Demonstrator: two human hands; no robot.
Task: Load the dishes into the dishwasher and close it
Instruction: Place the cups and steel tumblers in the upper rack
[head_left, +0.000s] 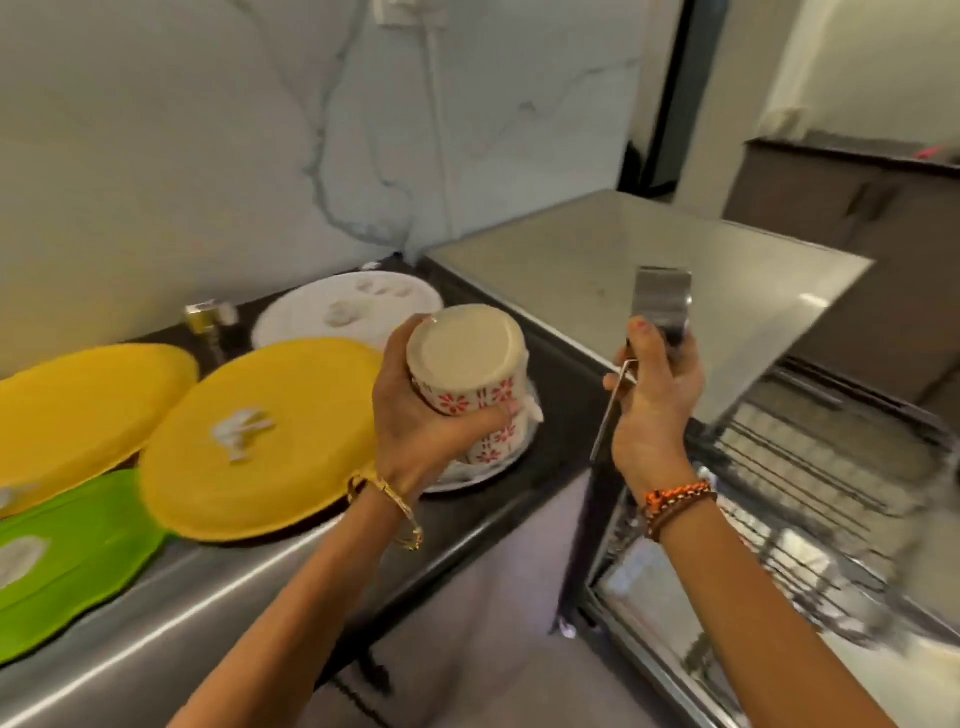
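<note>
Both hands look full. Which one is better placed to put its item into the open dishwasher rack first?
Probably the right hand. Its grip holds a metal spatula almost directly above the wire rack. The left hand holds a flowered cup over the counter, farther from the rack.

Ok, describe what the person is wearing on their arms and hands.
Both forearms are bare, with no sleeves in view. The left hand has a gold bangle at the wrist. The right hand has orange and brown beaded bracelets at the wrist. No gloves.

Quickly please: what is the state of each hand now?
Left hand: grip closed around a patterned cup.
Right hand: grip closed on a metal spatula.
</note>
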